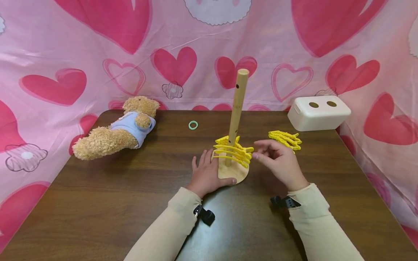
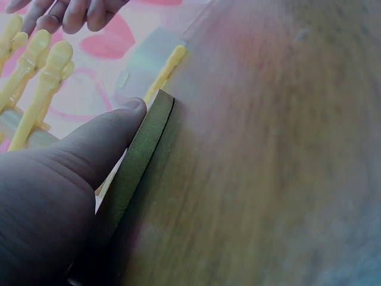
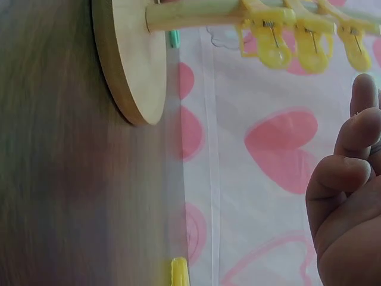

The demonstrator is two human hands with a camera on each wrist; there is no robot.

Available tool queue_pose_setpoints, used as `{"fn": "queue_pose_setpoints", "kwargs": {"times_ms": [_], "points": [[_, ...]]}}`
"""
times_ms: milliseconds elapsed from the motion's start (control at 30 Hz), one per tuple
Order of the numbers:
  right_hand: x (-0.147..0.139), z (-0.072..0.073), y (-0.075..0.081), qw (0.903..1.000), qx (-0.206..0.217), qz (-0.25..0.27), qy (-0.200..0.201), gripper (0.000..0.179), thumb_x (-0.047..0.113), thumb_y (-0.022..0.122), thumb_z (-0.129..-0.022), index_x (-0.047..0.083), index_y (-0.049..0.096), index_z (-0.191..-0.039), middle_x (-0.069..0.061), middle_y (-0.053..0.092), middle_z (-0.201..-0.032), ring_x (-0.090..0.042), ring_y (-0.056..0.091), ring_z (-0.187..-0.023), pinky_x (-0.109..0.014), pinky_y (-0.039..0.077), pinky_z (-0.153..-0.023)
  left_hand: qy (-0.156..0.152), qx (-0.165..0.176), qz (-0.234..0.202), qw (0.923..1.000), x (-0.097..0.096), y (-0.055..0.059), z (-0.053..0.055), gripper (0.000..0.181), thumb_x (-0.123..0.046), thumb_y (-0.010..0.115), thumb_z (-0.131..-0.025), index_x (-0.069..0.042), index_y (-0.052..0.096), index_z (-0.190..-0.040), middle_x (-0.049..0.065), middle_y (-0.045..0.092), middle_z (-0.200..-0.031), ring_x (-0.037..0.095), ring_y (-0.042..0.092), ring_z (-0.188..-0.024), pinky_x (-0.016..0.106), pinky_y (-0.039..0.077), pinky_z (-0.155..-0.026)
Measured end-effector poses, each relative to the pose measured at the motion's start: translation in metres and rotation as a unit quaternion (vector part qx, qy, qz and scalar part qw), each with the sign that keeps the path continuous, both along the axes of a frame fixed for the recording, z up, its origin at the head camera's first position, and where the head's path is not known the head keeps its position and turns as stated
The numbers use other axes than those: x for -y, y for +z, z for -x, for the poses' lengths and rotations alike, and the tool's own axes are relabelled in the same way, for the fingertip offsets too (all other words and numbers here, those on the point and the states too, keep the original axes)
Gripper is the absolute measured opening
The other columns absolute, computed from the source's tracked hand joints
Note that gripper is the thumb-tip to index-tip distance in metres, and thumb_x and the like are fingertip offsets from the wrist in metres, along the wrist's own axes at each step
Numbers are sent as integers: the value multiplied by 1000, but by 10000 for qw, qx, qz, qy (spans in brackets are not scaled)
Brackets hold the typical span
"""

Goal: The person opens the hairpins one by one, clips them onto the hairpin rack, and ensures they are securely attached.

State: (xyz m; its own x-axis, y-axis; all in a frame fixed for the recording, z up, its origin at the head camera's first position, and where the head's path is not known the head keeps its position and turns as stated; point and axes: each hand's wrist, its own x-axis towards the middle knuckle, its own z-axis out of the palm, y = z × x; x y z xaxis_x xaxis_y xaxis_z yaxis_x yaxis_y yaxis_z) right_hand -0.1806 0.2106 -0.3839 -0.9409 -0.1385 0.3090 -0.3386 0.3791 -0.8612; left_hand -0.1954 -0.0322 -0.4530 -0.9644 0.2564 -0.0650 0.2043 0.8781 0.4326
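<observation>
L hand (image 1: 207, 173) is lying spread on the base (image 1: 241, 174), mid-frame, prob. for steadying the pole (image 1: 238, 105). R hand (image 1: 281, 163), right of center, is hovering loosely bent, pinching nothing, near clips (image 1: 234, 152) gripping the pole's lower part.

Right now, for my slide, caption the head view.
Left hand resting on a pale round wooden base, right hand near yellow plastic clips attached to its cylindrical wooden post.

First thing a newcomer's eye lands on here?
Probably the upright wooden post mid-table, yellow clips clustered low on it, between the left hand and right hand. Next, the pink heart-print backdrop behind, and the teddy bear lying back left.
</observation>
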Motion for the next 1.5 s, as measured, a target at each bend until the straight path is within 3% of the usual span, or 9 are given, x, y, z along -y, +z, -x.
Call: {"fn": "queue_pose_setpoints", "kwargs": {"times_ms": [433,567,700,833,1067,1200,1367,1500], "points": [[-21,6,2,9963,-109,66,-853,28,24,76,-92,8,72,-115,-1,67,-93,-18,57,-79,-20,49,-65,-15,-13,81,10000,0,1,-1,109,-80,68,-72,-11,42,-152,10,20,-165,33,11,-153,62,1,-118],[-30,10,0,9914,-30,87,-1303,32,26,74,-93,4,71,-116,4,69,-99,-16,59,-84,-18,49,-69,-27,-25,104,9999,0,1,-1,108,-80,67,-73,-11,42,-152,10,20,-165,33,11,-153,63,2,-118],[-41,16,-5,9823,243,126,-1853,36,31,72,-95,3,71,-118,7,69,-105,-15,58,-89,-15,50,-74,-30,-59,113,9999,1,1,-1,108,-80,67,-73,-11,42,-152,10,20,-164,33,12,-152,63,2,-117],[-52,21,-10,9710,673,288,-2277,39,35,70,-95,5,69,-121,2,68,-113,-15,58,-94,-12,50,-78,-24,-66,114,9999,1,0,0,109,-81,67,-72,-11,42,-152,10,20,-164,33,12,-152,63,2,-117],[-67,29,-18,9445,1471,655,-2865,47,45,69,-93,11,68,-125,-2,62,-124,-14,54,-100,-10,49,-78,-3,-88,102,9999,2,0,0,111,-82,67,-71,-11,40,-153,10,21,-164,33,12,-152,63,2,-117],[-72,33,-24,9351,1754,643,-3012,47,41,66,-96,10,64,-131,-3,58,-127,-14,51,-101,-12,49,-77,2,-97,87,9999,2,0,1,112,-82,67,-71,-12,39,-154,10,21,-164,33,12,-152,63,3,-117],[-78,34,-30,9323,2055,353,-2954,47,35,60,-101,8,57,-139,-6,54,-132,-15,51,-104,-15,48,-81,3,-79,89,9999,1,-1,1,111,-81,67,-71,-12,40,-154,10,21,-164,33,12,-152,63,3,-118],[-81,34,-32,9317,2291,227,-2811,51,38,58,-101,9,53,-143,-9,50,-138,-19,49,-110,-26,48,-93,16,-39,40,10000,1,1,0,111,-80,68,-71,-13,39,-154,10,21,-164,33,11,-153,63,2,-118]]}}
